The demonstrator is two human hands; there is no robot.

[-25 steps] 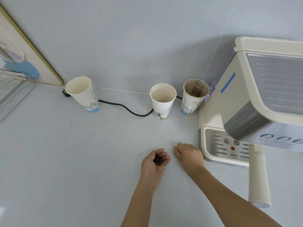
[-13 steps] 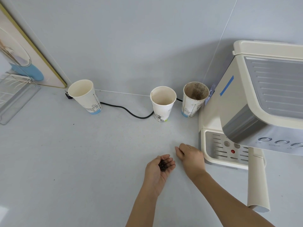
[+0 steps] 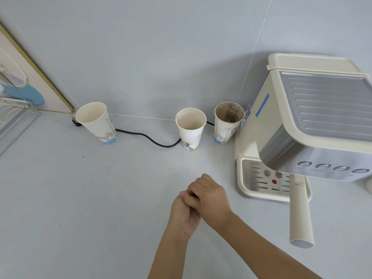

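My left hand (image 3: 184,213) lies palm up, cupped, low over the grey counter (image 3: 80,198). My right hand (image 3: 211,198) lies across it with curled fingers dipping into the left palm. The dark coffee beans seen earlier in that palm are hidden under the right hand. Whether the right fingers pinch anything cannot be seen.
Three paper cups stand along the back wall: one at the left (image 3: 96,122), one in the middle (image 3: 191,129), and a coffee-stained one (image 3: 227,123) beside the cream espresso machine (image 3: 259,125). The machine's long handle (image 3: 300,214) juts forward. A black cable (image 3: 149,138) runs behind the cups. A clear rack (image 3: 14,119) sits far left.
My right hand left the counter and moved left onto my cupped left palm, covering the beans. The view shifted slightly.
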